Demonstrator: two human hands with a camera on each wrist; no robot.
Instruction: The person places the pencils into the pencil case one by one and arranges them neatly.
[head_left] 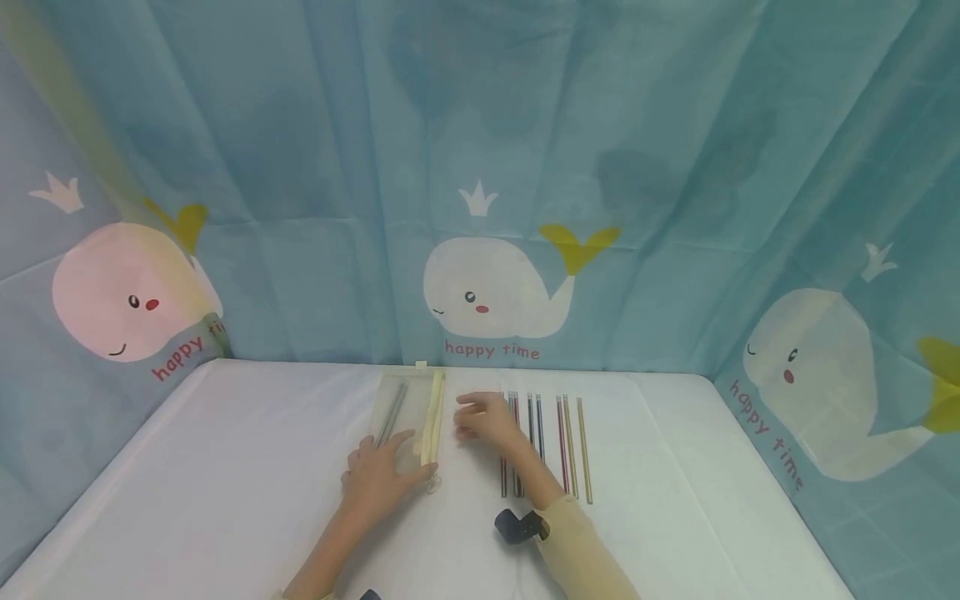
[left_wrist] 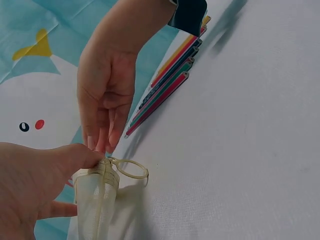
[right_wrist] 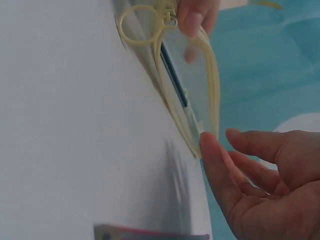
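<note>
A translucent mesh zipper pouch (head_left: 408, 400) with a cream zipper lies on the white table. Dark pencils (head_left: 391, 414) show through its mesh. My left hand (head_left: 378, 482) grips the pouch at its near end, thumb by the zipper, while a fingertip shows through the mesh in the right wrist view. A cream pull ring (right_wrist: 136, 25) hangs from that zipper end. The pouch's mouth gapes between its two zipper edges. My right hand (head_left: 487, 419) hovers by the zipper side with loosely bent fingers, nothing in them; in the right wrist view its fingertips (right_wrist: 210, 145) overlap the far corner of the mouth.
Several pencils (head_left: 583, 450) lie in a row to the right of the pouch, partly under my right forearm. They are red, blue, green and gold. A blue curtain (head_left: 480, 125) with whale prints stands behind the table (head_left: 225, 483) and along both sides.
</note>
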